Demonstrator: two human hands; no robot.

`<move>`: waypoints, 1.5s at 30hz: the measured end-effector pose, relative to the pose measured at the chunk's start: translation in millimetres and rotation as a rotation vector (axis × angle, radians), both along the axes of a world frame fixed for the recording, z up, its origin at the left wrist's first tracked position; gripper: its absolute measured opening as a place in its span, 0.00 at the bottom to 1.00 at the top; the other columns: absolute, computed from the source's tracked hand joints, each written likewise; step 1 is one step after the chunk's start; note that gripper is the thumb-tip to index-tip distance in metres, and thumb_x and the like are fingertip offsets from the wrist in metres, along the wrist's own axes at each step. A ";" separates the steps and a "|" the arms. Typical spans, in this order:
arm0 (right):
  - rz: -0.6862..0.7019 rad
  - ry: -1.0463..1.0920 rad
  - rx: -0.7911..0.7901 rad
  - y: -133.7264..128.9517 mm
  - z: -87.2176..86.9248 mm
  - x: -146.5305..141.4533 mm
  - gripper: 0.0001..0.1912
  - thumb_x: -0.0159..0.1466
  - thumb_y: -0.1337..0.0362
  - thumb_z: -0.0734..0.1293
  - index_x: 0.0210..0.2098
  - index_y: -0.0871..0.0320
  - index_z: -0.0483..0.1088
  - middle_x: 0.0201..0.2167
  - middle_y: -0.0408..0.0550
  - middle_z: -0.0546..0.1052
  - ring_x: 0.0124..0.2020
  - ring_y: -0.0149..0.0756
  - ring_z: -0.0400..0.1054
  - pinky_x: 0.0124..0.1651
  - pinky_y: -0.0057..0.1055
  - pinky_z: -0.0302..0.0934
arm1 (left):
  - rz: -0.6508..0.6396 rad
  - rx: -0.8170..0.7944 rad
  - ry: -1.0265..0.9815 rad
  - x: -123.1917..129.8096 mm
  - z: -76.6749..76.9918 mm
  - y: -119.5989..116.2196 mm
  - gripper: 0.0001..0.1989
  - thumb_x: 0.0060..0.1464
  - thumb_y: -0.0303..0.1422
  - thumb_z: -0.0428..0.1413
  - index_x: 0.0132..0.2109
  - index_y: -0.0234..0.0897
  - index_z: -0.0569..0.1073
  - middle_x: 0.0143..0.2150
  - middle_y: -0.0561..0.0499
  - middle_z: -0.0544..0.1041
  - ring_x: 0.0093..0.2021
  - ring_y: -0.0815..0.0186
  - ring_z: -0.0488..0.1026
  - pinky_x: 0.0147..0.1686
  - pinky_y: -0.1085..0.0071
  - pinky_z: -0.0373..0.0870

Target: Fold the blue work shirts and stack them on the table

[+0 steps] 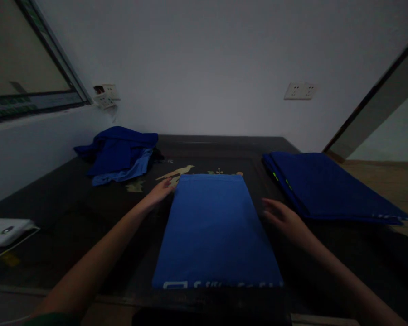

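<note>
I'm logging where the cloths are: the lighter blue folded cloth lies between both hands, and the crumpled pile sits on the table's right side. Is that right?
Not quite: the crumpled pile sits on the left side of the table, as the head view shows. The lighter blue folded cloth does lie between the left hand and the right hand.

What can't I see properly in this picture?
All in the head view:
White print on the folded light blue cloth: cut short at the cloth's near edge.
Right hand: fine detail lost to blur and darkness.
White box: left side cut off by the picture's edge.
Crumpled blue pile: insides hidden by its top layer.
</note>
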State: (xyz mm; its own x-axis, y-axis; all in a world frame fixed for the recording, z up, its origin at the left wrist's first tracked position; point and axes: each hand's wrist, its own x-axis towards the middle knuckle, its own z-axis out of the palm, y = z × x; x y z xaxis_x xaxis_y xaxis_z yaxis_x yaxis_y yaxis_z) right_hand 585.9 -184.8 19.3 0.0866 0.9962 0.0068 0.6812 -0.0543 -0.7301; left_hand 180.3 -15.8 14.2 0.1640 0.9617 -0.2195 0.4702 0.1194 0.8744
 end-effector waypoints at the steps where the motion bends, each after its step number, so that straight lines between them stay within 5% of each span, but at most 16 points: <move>1: -0.001 0.100 -0.107 -20.2 3.2 7.8 0.30 0.59 0.48 0.64 0.57 0.56 0.67 0.50 0.57 0.74 0.50 0.49 0.70 0.53 0.47 0.65 | -0.031 -0.118 -0.027 -9.3 5.7 -2.5 0.28 0.52 0.37 0.58 0.59 0.35 0.66 0.56 0.40 0.72 0.55 0.54 0.71 0.53 0.60 0.68; 7: -0.102 0.651 -0.480 -98.6 18.3 -1.5 0.39 0.56 0.45 0.68 0.63 0.50 0.59 0.54 0.56 0.71 0.53 0.49 0.69 0.49 0.42 0.69 | -0.205 -0.384 -0.059 -19.0 27.6 -8.9 0.20 0.44 0.40 0.63 0.43 0.34 0.76 0.45 0.43 0.78 0.44 0.57 0.76 0.44 0.65 0.71; 14: -0.212 0.942 -0.557 -90.3 27.8 -31.0 0.45 0.52 0.49 0.73 0.65 0.51 0.56 0.58 0.59 0.68 0.50 0.47 0.70 0.46 0.41 0.69 | -0.173 -0.489 -0.198 -2.7 17.2 5.5 0.12 0.42 0.30 0.65 0.37 0.35 0.77 0.40 0.48 0.79 0.41 0.65 0.74 0.43 0.70 0.69; 18: -0.140 1.067 -0.623 -83.9 24.7 -37.9 0.37 0.56 0.50 0.71 0.61 0.55 0.61 0.54 0.58 0.72 0.47 0.44 0.72 0.50 0.41 0.66 | -0.112 -0.596 -0.285 -0.4 12.1 9.5 0.08 0.41 0.28 0.66 0.32 0.33 0.76 0.32 0.49 0.78 0.33 0.69 0.74 0.40 0.72 0.70; 22: -0.094 1.068 -0.650 -77.3 27.9 -49.4 0.33 0.57 0.49 0.71 0.57 0.57 0.65 0.53 0.57 0.73 0.51 0.45 0.70 0.57 0.42 0.62 | -0.084 -0.564 -0.402 10.5 14.5 -0.7 0.10 0.43 0.28 0.65 0.36 0.34 0.76 0.34 0.48 0.79 0.34 0.65 0.75 0.40 0.69 0.72; 26: -0.104 1.021 -0.596 -72.3 26.4 -56.9 0.36 0.54 0.51 0.73 0.58 0.57 0.63 0.55 0.55 0.72 0.52 0.46 0.69 0.57 0.43 0.61 | 0.073 -0.465 -0.456 25.6 17.2 -19.8 0.18 0.48 0.27 0.60 0.48 0.37 0.73 0.41 0.46 0.79 0.37 0.62 0.76 0.39 0.67 0.75; 31: -0.080 1.099 -0.461 -70.7 16.0 -57.1 0.34 0.52 0.55 0.73 0.56 0.55 0.63 0.53 0.52 0.73 0.50 0.45 0.70 0.55 0.42 0.63 | 0.303 -0.422 -0.512 43.5 18.8 -45.7 0.34 0.52 0.26 0.54 0.65 0.53 0.56 0.53 0.46 0.72 0.32 0.64 0.76 0.29 0.67 0.75; 38: -0.102 1.038 -0.379 -55.3 37.5 -9.3 0.35 0.52 0.55 0.73 0.57 0.56 0.65 0.51 0.54 0.75 0.48 0.46 0.72 0.54 0.43 0.63 | 0.225 -0.360 -0.716 86.7 30.8 -59.5 0.48 0.45 0.19 0.52 0.67 0.65 0.46 0.65 0.51 0.60 0.36 0.64 0.77 0.30 0.67 0.76; 45: -0.207 0.881 -0.259 -29.8 98.2 99.1 0.32 0.53 0.62 0.73 0.57 0.56 0.67 0.44 0.52 0.79 0.35 0.39 0.76 0.41 0.34 0.71 | 0.033 -0.256 -0.717 209.1 63.7 -20.7 0.49 0.46 0.20 0.48 0.68 0.65 0.39 0.64 0.55 0.62 0.48 0.60 0.73 0.41 0.65 0.75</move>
State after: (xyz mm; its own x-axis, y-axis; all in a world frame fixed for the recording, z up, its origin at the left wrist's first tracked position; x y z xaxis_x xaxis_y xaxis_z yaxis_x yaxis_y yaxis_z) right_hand 685.0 -214.5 117.4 0.1309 0.9218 -0.3650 -0.1517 -0.3452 -0.9262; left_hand 389.4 -36.5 77.9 0.3221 0.9022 -0.2870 -0.2096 0.3636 0.9077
